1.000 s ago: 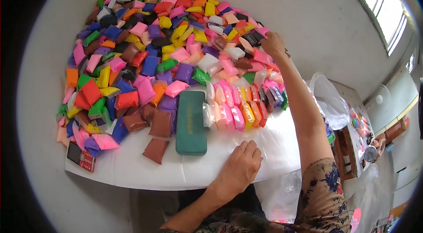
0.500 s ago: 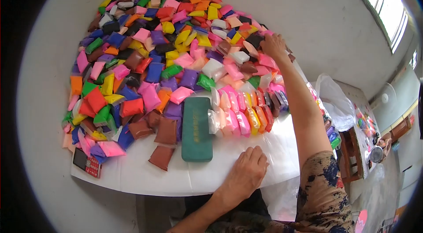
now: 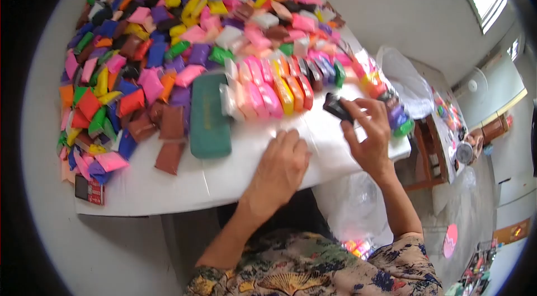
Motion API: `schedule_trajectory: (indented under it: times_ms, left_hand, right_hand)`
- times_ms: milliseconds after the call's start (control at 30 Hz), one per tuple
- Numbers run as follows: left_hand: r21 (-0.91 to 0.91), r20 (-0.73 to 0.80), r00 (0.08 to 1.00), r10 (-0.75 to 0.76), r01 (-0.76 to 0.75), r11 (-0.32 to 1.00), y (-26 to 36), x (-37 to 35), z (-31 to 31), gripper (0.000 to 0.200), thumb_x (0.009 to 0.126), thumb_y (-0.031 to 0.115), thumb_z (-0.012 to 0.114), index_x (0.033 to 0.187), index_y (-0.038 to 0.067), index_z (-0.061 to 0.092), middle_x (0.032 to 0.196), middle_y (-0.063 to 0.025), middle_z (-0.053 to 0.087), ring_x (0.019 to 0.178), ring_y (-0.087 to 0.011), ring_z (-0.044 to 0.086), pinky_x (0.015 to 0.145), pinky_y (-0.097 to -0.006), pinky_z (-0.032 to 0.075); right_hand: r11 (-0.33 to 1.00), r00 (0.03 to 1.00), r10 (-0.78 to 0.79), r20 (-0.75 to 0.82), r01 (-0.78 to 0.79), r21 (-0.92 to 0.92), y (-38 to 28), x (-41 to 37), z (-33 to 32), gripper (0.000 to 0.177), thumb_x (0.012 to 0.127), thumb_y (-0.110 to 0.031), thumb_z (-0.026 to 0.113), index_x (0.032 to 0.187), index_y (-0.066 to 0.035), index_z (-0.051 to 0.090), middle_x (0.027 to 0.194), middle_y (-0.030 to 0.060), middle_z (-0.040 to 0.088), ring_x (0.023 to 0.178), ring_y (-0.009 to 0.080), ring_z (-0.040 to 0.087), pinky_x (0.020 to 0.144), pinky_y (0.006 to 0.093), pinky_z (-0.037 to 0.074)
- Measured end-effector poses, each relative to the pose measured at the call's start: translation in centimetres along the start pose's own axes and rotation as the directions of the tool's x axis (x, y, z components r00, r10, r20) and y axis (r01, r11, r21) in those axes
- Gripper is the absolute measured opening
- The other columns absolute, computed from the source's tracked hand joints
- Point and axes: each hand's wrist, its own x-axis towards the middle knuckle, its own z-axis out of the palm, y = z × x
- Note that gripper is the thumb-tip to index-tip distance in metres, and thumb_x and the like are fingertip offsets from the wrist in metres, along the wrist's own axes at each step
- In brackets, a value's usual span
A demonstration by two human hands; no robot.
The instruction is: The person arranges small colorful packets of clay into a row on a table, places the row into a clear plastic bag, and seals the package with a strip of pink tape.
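My right hand pinches a small black packet between thumb and fingers, above the white table to the right of two rows of packets. My left hand is curled closed near the table's front edge, with nothing showing in it. Ahead of it stand the two rows of upright, clear-wrapped packets, running from white and pink through yellow, orange and red, the back row on to dark colours and green. A green oblong case lies against their left end.
A large heap of coloured packets covers the back and left of the white table. A red and black calculator-like device lies at the left corner. More bundled packets line the right edge, beside a clear plastic bag.
My right hand has come back from the far right of the heap, now with a black packet in it. My left hand stays curled near the front edge. The view has shifted.
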Motion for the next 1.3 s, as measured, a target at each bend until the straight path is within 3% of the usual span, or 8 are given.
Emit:
schedule_trajectory:
  times_ms: [167, 300, 433, 633, 733, 833, 1000, 1300]
  left_hand:
    - [0.006, -0.049, 0.999, 0.018, -0.018, 1.0, -0.1, 0.1, 0.1, 0.015, 0.087, 0.004, 0.063, 0.099, -0.004, 0.059, 0.107, -0.0211, 0.056, 0.104, -0.0384, 0.056, 0.091, -0.0444, 0.046]
    - [0.018, -0.049, 0.999, 0.019, -0.018, 1.0, -0.1, 0.0, 0.2, 0.015, 0.087, 0.003, 0.063, 0.1, -0.004, 0.058, 0.107, -0.0198, 0.056, 0.103, -0.0372, 0.056, 0.09, -0.0441, 0.046]
    - [-0.002, -0.067, 0.997, 0.029, -0.029, 1.0, -0.2, 0.0, 0.2, 0.017, 0.087, 0.003, 0.063, 0.101, -0.004, 0.059, 0.106, -0.0192, 0.056, 0.102, -0.0371, 0.056, 0.089, -0.0442, 0.047]
    - [0.03, -0.003, 1.0, -0.025, 0.025, 0.999, 1.2, 0.5, -0.5, 0.02, 0.087, 0.005, 0.063, 0.105, -0.004, 0.059, 0.105, -0.0186, 0.056, 0.103, -0.0363, 0.057, 0.088, -0.0434, 0.046]
    - [0.036, 0.05, 0.998, -0.031, 0.03, 0.999, 1.9, 1.4, 0.1, 0.022, 0.087, 0.006, 0.063, 0.107, -0.003, 0.06, 0.101, -0.0179, 0.055, 0.101, -0.0356, 0.057, 0.087, -0.0439, 0.046]
    - [0.036, -0.005, 1.0, 0.007, -0.007, 0.999, 1.2, 2.0, 1.8, 0.022, 0.086, 0.006, 0.065, 0.106, -0.002, 0.061, 0.096, -0.0168, 0.054, 0.095, -0.0356, 0.057, 0.083, -0.0452, 0.047]
    - [0.068, -0.042, 0.999, 0.024, -0.021, 0.997, 1.3, 2.0, 2.5, 0.013, 0.084, 0.005, 0.067, 0.094, -0.001, 0.061, 0.096, -0.0156, 0.054, 0.095, -0.0327, 0.058, 0.085, -0.0435, 0.047]
    - [0.138, -0.065, 0.994, 0.083, -0.073, 0.988, 0.8, 2.5, 3.6, 0.007, 0.085, 0.003, 0.063, 0.088, 0.0, 0.058, 0.091, -0.016, 0.054, 0.089, -0.0359, 0.058, 0.079, -0.0454, 0.048]
  right_hand:
    - [0.996, 0.952, -0.025, 0.306, -0.001, 0.087, 0.9, -4.2, -0.1, 0.051, 0.074, 0.003, 0.064, 0.123, -0.013, 0.068, 0.134, 0.0077, 0.06, 0.13, 0.033, 0.05, 0.109, 0.049, 0.034]
    - [0.996, 0.969, -0.002, 0.247, 0.022, -0.081, -0.5, -4.3, -0.5, 0.058, 0.075, 0.005, 0.06, 0.131, -0.01, 0.062, 0.141, 0.0113, 0.055, 0.139, 0.0325, 0.043, 0.116, 0.0531, 0.027]
    - [0.999, 0.956, 0.044, 0.29, -0.039, -0.025, -3.0, -5.4, 1.3, 0.051, 0.091, -0.008, 0.06, 0.14, 0.001, 0.049, 0.148, 0.019, 0.046, 0.143, 0.0343, 0.038, 0.119, 0.0502, 0.024]
    - [0.999, 0.962, 0.034, 0.27, -0.027, -0.03, -3.0, -5.9, 1.7, 0.052, 0.092, -0.012, 0.06, 0.14, 0.004, 0.048, 0.149, 0.0202, 0.045, 0.143, 0.0353, 0.037, 0.118, 0.0479, 0.027]
    - [0.998, 0.965, 0.026, 0.26, -0.041, 0.052, -2.7, -5.8, 1.5, 0.049, 0.092, -0.009, 0.06, 0.138, 0.003, 0.05, 0.148, 0.022, 0.045, 0.142, 0.036, 0.038, 0.118, 0.0469, 0.027]
    - [0.793, 0.95, 0.226, 0.215, -0.307, 0.526, -1.5, -6.4, 0.5, 0.05, 0.09, -0.008, 0.062, 0.138, 0.002, 0.052, 0.149, 0.0236, 0.044, 0.144, 0.0362, 0.036, 0.118, 0.0455, 0.027]
    - [0.97, 0.968, 0.244, -0.065, -0.244, 0.003, -2.3, -8.0, 0.6, 0.029, 0.074, -0.017, 0.079, 0.09, -0.004, 0.059, 0.104, 0.0124, 0.058, 0.1, 0.033, 0.055, 0.096, 0.047, 0.04]
    - [0.992, 0.989, 0.1, -0.106, -0.108, -0.072, -2.5, -6.9, 2.0, 0.017, 0.075, -0.006, 0.071, 0.087, -0.004, 0.059, 0.1, 0.0103, 0.057, 0.098, 0.0316, 0.054, 0.097, 0.0505, 0.039]
